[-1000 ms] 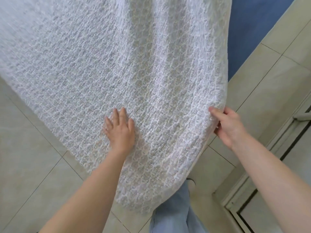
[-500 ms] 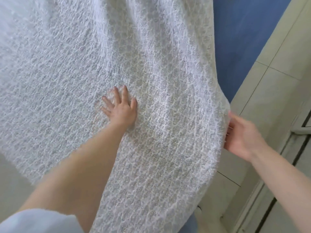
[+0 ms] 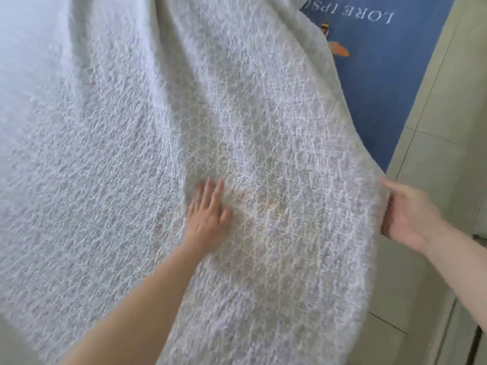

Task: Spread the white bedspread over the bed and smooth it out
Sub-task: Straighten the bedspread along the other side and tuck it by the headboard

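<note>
1. Step in hand, by judgement: smoothing stage, spread not complete.
2. White bedspread (image 3: pixel 163 143) draped over most of the frame, long folds running up from the left hand; bed beneath not visible.
3. Left hand (image 3: pixel 207 216) laid flat on the bedspread, fingers (image 3: pixel 210 188) straight and close together, pressing, gripping nothing.
4. Right hand (image 3: pixel 407 216) at the bedspread's right edge, thumb on top; other fingers hidden behind the fabric, apparently pinching the edge.
5. Blue printed sheet (image 3: pixel 382 83) exposed beyond that edge, tiled floor (image 3: pixel 442 143) further right.
6. Next move, by judgement: edge drawn outward over the blue sheet, flat palm swept toward the folds.
</note>
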{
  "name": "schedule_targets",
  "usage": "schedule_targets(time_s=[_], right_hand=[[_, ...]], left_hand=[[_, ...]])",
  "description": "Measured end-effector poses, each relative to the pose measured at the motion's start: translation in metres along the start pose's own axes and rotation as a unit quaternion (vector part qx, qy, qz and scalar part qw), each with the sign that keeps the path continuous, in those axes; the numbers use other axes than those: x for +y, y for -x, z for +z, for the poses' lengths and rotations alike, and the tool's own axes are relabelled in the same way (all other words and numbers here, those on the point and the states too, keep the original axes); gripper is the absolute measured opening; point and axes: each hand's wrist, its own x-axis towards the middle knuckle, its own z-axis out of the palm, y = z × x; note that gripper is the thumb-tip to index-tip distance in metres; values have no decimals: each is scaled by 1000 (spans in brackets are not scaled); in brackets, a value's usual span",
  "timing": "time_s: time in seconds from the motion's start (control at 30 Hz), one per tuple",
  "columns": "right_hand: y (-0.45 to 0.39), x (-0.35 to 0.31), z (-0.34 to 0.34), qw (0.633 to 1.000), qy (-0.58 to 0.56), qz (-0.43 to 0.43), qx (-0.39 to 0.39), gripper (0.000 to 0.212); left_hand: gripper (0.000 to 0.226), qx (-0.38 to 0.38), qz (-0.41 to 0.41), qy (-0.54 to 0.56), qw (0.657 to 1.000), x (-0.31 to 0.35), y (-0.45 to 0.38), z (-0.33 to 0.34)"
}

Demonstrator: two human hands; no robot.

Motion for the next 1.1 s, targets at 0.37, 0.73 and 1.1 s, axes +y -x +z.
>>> schedule_targets(time_s=[0.37, 0.73, 1.1], right_hand=[[-12, -17, -36, 969, 55, -96, 219, 51], [-37, -57, 16, 983, 123, -109, 79, 22], [-63, -65, -39, 988, 131, -8, 86, 9]], left_hand=[[62, 19, -75, 59, 995, 9, -55, -30], [63, 20, -95, 42, 994, 0, -59, -24], [66, -9, -131, 43, 990, 44, -77, -17]])
